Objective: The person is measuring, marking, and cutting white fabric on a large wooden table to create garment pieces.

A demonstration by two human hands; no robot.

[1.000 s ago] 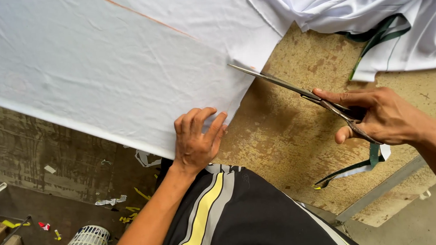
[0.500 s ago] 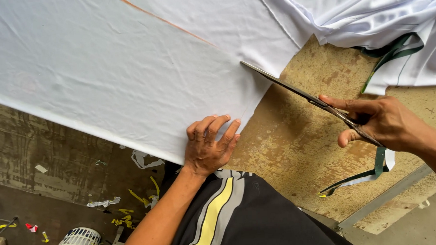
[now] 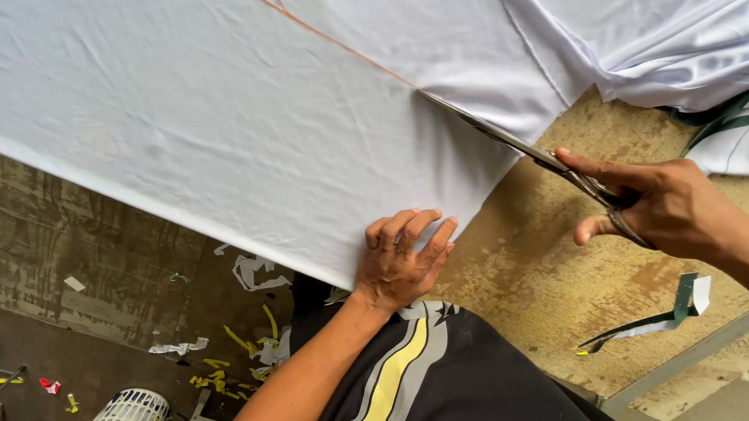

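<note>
A large white cloth (image 3: 222,133) lies flat on a worn brown table (image 3: 526,263), with a thin orange line (image 3: 327,38) drawn across it. My left hand (image 3: 401,259) presses flat on the cloth's near corner, fingers spread. My right hand (image 3: 665,204) grips the handles of long metal scissors (image 3: 513,143). Their blades lie along the cloth's cut edge and point up the orange line.
More white fabric (image 3: 659,34) is bunched at the top right, with a green-trimmed piece (image 3: 728,119) beside it. A green and white strip (image 3: 660,321) hangs off the table edge. Cloth scraps (image 3: 246,339) litter the floor near a white basket (image 3: 129,418).
The scissors have advanced up along the orange line into the cloth. My left hand stays pressed on the near corner. The view has shifted closer.
</note>
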